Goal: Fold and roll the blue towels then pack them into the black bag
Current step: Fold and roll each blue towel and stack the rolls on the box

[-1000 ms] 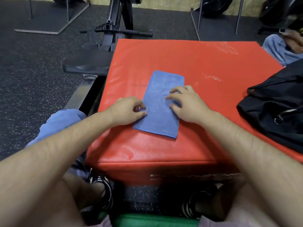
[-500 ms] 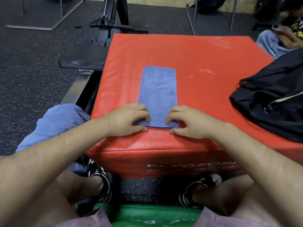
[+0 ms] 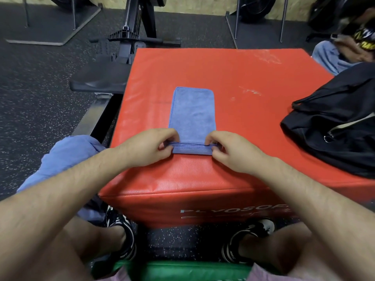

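Note:
A blue towel (image 3: 191, 110), folded into a narrow strip, lies lengthwise on the red padded box (image 3: 233, 78). Its near end is turned up into a small roll. My left hand (image 3: 150, 148) pinches the left end of that roll and my right hand (image 3: 229, 151) pinches the right end, fingers curled over the fold. The black bag (image 3: 334, 126) sits on the box's right side, an arm's reach from the towel. A loose heap of blue towels (image 3: 67, 157) lies on the left, beside my left forearm.
Black exercise machine frame (image 3: 129, 43) stands on the speckled dark floor left of and behind the box. Another person's legs (image 3: 332, 57) show at the far right. My shoes and a green pad (image 3: 182, 270) are below the box's front edge.
The towel was straightened to lie lengthwise. Both hands slid from its sides down to the near end, and that end has been lifted and turned over into a first roll.

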